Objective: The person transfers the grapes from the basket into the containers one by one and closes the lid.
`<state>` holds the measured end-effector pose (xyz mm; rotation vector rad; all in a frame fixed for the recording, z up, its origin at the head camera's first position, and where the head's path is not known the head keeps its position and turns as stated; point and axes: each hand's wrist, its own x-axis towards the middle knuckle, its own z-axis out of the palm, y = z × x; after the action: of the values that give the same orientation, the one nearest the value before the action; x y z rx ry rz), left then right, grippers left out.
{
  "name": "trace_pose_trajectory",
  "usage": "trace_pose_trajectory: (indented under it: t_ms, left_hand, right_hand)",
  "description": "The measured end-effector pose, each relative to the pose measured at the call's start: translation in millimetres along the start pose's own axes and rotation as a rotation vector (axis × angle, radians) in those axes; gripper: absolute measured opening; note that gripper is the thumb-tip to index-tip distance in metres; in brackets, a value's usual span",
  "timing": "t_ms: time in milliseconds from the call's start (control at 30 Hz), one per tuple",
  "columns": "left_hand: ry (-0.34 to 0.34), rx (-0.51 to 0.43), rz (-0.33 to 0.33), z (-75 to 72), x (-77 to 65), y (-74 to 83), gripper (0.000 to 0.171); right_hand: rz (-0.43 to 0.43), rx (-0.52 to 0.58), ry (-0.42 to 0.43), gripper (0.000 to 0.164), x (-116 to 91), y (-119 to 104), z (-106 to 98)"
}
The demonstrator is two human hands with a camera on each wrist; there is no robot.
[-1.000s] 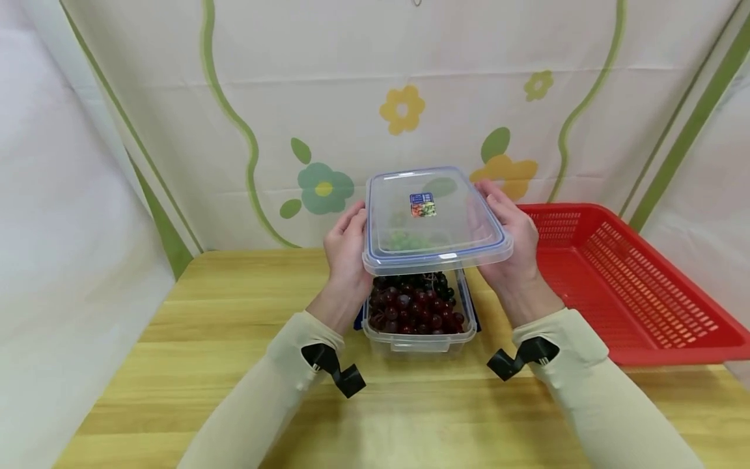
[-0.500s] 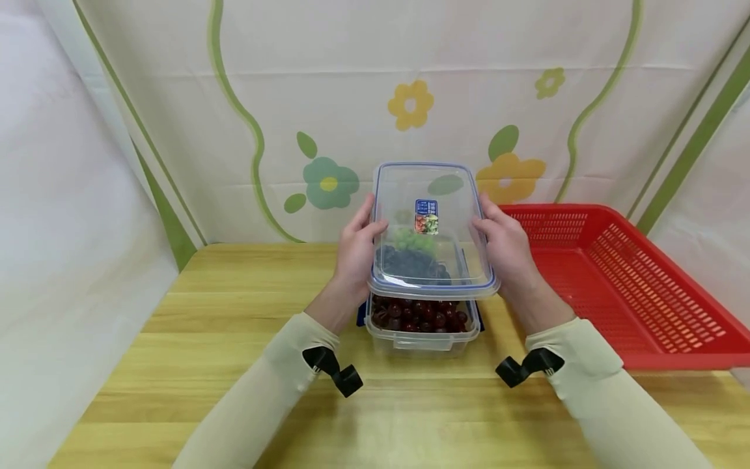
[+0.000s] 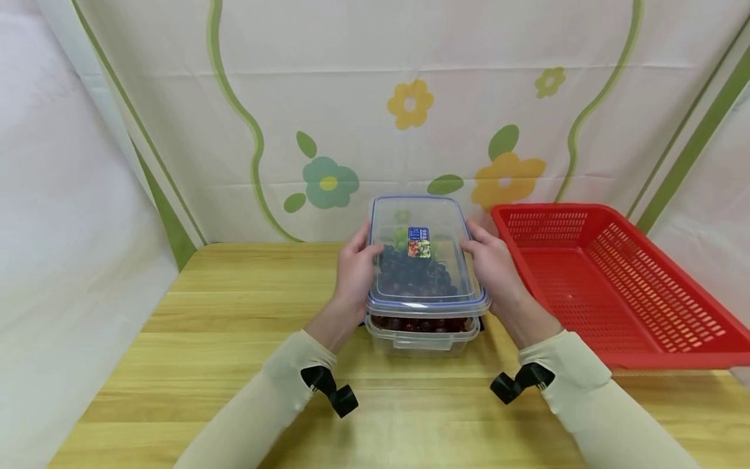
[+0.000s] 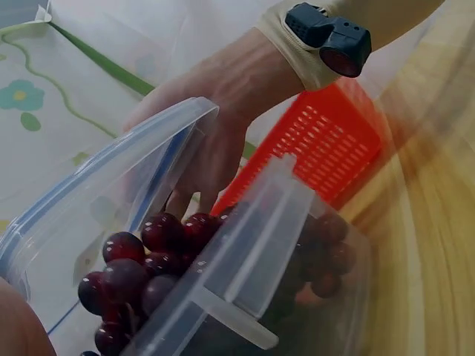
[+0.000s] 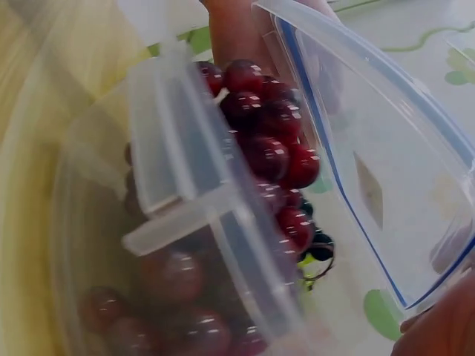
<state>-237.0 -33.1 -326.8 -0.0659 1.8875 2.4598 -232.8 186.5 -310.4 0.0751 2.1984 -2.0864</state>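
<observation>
Both hands hold a clear plastic lid with a blue seal and a small printed label. My left hand grips its left edge, thumb on top; my right hand grips the right edge the same way. Below the lid stands a clear food container filled with grapes. Red grapes lie at the near end, dark grapes and green ones show through the lid behind. In the left wrist view, a gap separates the tilted lid from the container's rim, and the red grapes rise above that rim.
A red plastic basket with slotted walls stands right of the container, close to my right hand. The wooden table meets a white flowered curtain at the back. Black cameras are strapped to both wrists.
The lid has come down and toward me, now covering most of the grapes in the head view. Both hands moved down with it, keeping their grip.
</observation>
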Motion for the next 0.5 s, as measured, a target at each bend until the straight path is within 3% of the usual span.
trace_pose_trajectory:
  t_ms: [133, 300, 500]
  left_hand:
    - [0.026, 0.022, -0.032, -0.9, -1.6, -12.0, 0.067]
    - [0.073, 0.116, -0.029, -3.7, -3.8, -21.9, 0.064]
    - [0.072, 0.191, -0.020, -4.5, -7.9, -26.8, 0.063]
  right_hand:
    - [0.032, -0.039, 0.011, 0.064, 1, 10, -1]
    - [0.064, -0.098, 0.030, 0.062, 5, 20, 1]
    - [0.074, -0.101, 0.060, 0.061, 5, 28, 3]
